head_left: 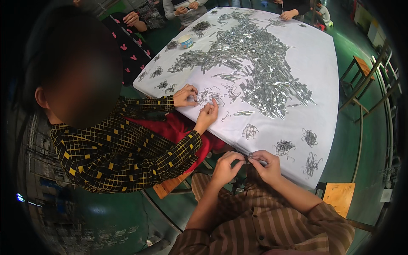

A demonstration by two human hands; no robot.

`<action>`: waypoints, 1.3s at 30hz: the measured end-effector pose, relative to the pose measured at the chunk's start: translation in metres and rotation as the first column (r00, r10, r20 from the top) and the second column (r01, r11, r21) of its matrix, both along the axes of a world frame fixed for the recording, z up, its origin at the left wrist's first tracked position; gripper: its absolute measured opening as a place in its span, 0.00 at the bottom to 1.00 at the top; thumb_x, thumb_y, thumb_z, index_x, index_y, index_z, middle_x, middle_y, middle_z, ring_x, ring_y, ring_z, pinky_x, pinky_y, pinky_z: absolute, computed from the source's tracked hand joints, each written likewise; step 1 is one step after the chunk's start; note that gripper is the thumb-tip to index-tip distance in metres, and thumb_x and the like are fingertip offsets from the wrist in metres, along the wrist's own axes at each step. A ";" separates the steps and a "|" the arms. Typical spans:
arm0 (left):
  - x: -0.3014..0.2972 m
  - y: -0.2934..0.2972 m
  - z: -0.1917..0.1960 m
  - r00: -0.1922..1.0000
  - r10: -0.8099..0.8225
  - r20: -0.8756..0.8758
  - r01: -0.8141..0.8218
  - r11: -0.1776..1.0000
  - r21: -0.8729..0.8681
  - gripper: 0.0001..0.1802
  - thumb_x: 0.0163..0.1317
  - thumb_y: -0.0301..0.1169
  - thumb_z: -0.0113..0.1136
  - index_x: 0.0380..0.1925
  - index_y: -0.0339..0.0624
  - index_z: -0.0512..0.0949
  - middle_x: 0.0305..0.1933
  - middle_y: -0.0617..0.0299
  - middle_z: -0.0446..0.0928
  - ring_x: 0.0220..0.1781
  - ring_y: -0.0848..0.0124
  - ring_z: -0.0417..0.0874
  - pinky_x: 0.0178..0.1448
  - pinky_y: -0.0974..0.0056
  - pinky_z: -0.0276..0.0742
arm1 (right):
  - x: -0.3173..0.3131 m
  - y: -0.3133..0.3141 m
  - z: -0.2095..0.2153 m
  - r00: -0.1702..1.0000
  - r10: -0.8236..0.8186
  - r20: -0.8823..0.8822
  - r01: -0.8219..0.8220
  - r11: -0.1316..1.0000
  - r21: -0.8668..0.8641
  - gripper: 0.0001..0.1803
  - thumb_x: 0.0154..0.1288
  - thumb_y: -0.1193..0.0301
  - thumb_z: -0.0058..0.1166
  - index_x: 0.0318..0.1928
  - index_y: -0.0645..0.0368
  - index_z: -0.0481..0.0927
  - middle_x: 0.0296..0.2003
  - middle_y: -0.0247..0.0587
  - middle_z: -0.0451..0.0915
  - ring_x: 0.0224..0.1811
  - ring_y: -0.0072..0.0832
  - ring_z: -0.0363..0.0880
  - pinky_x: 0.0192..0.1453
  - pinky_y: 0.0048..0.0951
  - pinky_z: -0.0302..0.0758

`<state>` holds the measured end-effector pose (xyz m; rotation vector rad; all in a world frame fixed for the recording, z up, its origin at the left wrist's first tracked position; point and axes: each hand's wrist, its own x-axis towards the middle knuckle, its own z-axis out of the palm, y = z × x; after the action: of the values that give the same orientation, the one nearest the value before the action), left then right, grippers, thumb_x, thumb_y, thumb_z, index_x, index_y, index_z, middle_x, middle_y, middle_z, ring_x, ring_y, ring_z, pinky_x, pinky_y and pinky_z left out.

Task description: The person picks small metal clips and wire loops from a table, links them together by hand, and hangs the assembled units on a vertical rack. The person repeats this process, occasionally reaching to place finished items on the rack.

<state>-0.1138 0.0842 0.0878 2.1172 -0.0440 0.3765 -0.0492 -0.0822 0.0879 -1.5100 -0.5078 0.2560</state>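
Observation:
My left hand point(227, 166) and my right hand point(265, 165) meet at the near edge of a white-covered table point(314, 63). Their fingertips pinch a small metal piece point(250, 156) between them. Small tangles of bent wire point(284, 147) lie on the cloth just beyond my hands, with another wire bundle point(311, 163) to the right. A large heap of shiny flat metal strips point(263, 63) covers the middle of the table.
A person in a black and yellow checked top sits at my left, hands point(195, 102) on wire pieces at the table edge. Other people's hands work at the far side. A small bowl point(185, 41) stands far left. Wooden stools point(340, 195) stand right.

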 end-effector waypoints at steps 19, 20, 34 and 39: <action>0.100 0.006 -0.017 0.960 0.280 0.025 -0.245 0.787 0.567 0.04 0.51 0.26 0.61 0.27 0.38 0.81 0.32 0.54 0.77 0.37 0.56 0.78 0.43 0.57 0.75 | -0.019 -0.001 -0.009 0.985 -0.009 0.173 0.022 0.997 -0.076 0.07 0.54 0.78 0.61 0.35 0.65 0.79 0.32 0.45 0.82 0.31 0.31 0.83 0.36 0.26 0.78; 0.104 0.005 -0.018 0.962 0.270 0.036 -0.240 0.778 0.581 0.04 0.51 0.27 0.61 0.27 0.38 0.81 0.32 0.54 0.77 0.37 0.56 0.78 0.43 0.57 0.75 | -0.019 -0.002 -0.010 0.983 -0.010 0.181 0.025 0.996 -0.081 0.07 0.54 0.78 0.61 0.35 0.65 0.79 0.32 0.45 0.82 0.32 0.32 0.83 0.36 0.26 0.78; 0.126 -0.001 -0.020 0.976 0.211 -0.060 -0.121 0.747 0.654 0.05 0.46 0.26 0.59 0.24 0.36 0.77 0.32 0.51 0.76 0.39 0.53 0.77 0.43 0.54 0.75 | -0.023 -0.009 -0.019 0.991 0.012 0.132 -0.001 0.997 -0.082 0.08 0.54 0.78 0.60 0.36 0.64 0.79 0.33 0.44 0.82 0.33 0.35 0.83 0.37 0.27 0.78; 0.112 0.006 -0.020 0.992 0.129 0.006 -0.121 0.913 0.389 0.03 0.51 0.23 0.56 0.25 0.35 0.75 0.32 0.50 0.74 0.39 0.51 0.74 0.44 0.53 0.70 | -0.027 -0.021 -0.025 0.984 0.016 0.179 -0.007 0.999 -0.050 0.08 0.55 0.77 0.60 0.37 0.62 0.79 0.33 0.42 0.82 0.34 0.31 0.83 0.38 0.27 0.78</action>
<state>-0.0020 0.0902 0.0681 2.5266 0.0326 0.4520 -0.0763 -0.1033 0.0628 -1.5864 -0.6579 0.1429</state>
